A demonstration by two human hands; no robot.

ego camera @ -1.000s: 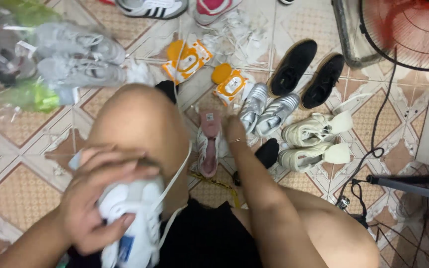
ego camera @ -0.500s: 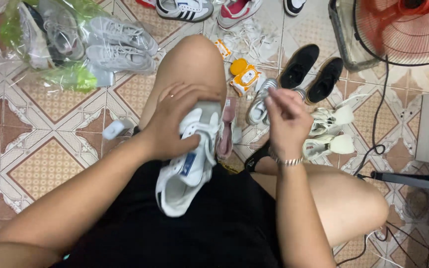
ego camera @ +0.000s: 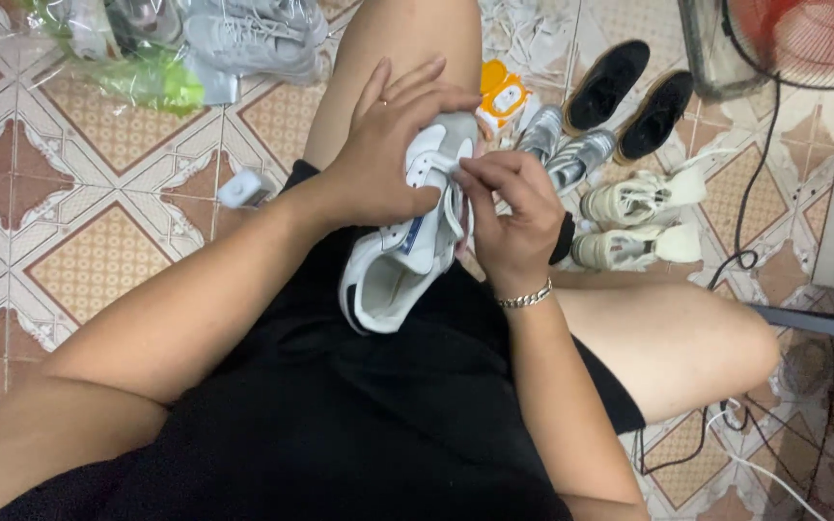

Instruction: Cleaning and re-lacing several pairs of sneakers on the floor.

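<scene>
At frame centre, the left hand (ego camera: pixel 388 159) clasps a white sneaker (ego camera: pixel 407 256) while the right hand (ego camera: pixel 514 217) pinches its laces (ego camera: pixel 455 198).

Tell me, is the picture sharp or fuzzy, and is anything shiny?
Head view: the white shoe and both hands, left hand and right hand, look fairly sharp; the plastic bags glint with glare; the fan at the corner looks soft; light is even, shadows faint.

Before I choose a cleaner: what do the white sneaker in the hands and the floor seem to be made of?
White sneaker: looks like smooth leather or a synthetic imitation, matte to slightly glossy, with a soft fabric-like lining at the opening; I cannot tell which. Floor: probably glazed ceramic tile, going by the printed pattern, grout lines and slight sheen.
</scene>
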